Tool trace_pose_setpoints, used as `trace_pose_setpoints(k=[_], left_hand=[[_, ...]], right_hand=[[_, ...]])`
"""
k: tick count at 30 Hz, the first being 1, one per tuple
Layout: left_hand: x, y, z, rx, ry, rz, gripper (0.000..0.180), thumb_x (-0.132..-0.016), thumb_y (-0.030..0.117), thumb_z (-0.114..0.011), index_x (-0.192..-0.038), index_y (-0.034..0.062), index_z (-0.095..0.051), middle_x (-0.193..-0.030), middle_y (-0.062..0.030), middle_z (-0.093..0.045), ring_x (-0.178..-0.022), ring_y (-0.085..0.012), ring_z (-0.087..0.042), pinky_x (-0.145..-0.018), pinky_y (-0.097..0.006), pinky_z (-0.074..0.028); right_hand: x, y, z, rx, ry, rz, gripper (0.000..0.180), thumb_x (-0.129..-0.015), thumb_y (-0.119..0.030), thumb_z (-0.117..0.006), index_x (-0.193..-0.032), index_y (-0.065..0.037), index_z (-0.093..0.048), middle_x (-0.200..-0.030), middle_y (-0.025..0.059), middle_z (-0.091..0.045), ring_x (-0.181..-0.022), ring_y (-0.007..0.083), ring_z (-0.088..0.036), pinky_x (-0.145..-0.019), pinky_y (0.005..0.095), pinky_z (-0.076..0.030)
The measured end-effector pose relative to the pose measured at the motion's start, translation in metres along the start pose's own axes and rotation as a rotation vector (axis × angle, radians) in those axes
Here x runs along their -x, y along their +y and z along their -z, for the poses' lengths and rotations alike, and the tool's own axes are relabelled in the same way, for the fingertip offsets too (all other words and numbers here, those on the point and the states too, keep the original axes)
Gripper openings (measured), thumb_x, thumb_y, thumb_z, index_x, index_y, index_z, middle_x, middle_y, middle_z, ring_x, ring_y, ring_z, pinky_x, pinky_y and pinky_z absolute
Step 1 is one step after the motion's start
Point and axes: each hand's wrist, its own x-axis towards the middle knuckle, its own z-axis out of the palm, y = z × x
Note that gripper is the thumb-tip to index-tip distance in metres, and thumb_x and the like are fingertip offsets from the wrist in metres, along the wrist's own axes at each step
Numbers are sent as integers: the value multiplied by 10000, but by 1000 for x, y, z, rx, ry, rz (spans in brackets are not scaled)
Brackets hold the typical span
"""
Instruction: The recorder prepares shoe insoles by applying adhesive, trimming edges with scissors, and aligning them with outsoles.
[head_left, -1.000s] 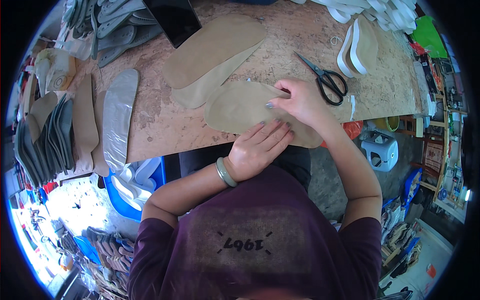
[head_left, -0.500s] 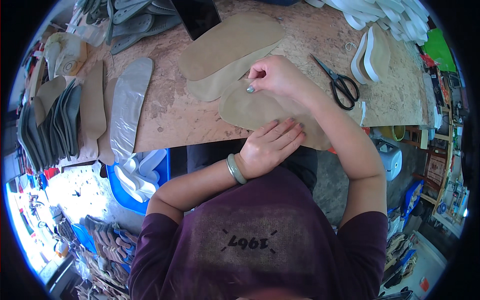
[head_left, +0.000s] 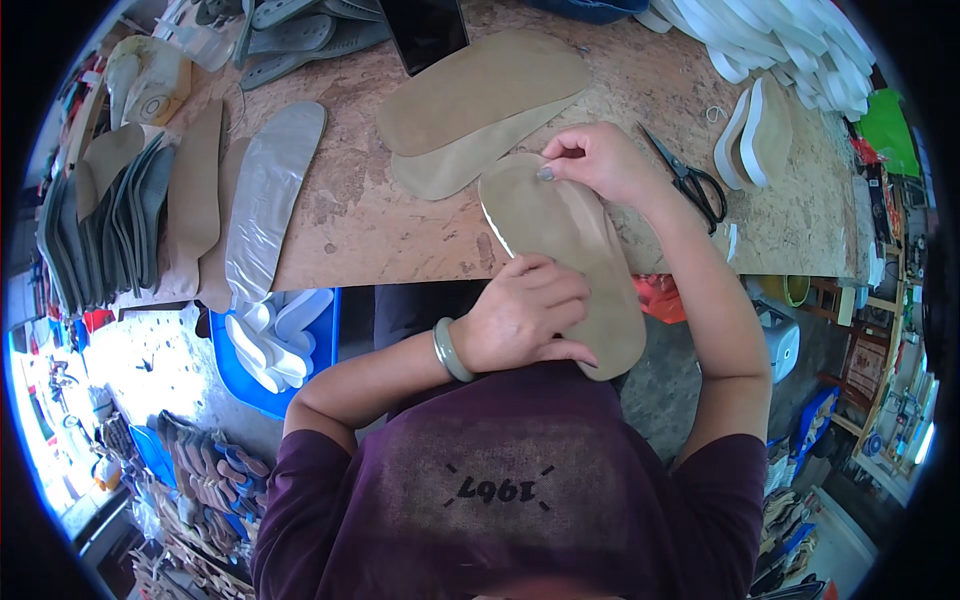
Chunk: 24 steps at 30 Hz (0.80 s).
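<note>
The long tan suede-like insole piece (head_left: 565,260) now lies lengthwise, its heel end overhanging the near edge of the worn chipboard workbench (head_left: 380,220), where a second ago it lay flatter and more crosswise. The left hand (head_left: 525,315) has moved onto its middle, fingers curled and pressing down. The right hand (head_left: 595,160) has slid to the far tip, thumb and fingers pinched together on the edge. The black scissors (head_left: 690,185) lie untouched just beside it.
</note>
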Motion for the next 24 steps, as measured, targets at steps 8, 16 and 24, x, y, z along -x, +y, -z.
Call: trace_pose_setpoints(k=[8,16,24], left_hand=[[-2,-4,14,-173,80,233,493,-816,445,-738,-1134,73,-670,-1318,-155,-588,-1301,-316,-520,-1091,-465,-378],[-9,-5,16,-154,24,240,449,-807,397,-746,-1109,77,-659,-1331,-139,-585,-1302,-286,-524,-1098,-457,-369],[-20,-28,38,-115,-134,121,401,-831,352,-725,-1119,82,-653,-1314,-98,-620,-1301,-226,-534,-1094,-465,-379]], right_hand=[[-12,-23,-20,170,-46,78,245,-824,-93,-733,-1057,-18,-724,-899,56,-686,-832,148,-624,-765,283,-500],[-6,-20,-19,113,-24,187,254,-762,-172,-793,-939,-3,-726,-860,51,-644,-832,171,-618,-774,292,-495],[-11,-2,-2,218,142,138,185,-835,-173,-727,-930,-15,-729,-835,76,-687,-740,178,-648,-701,316,-507]])
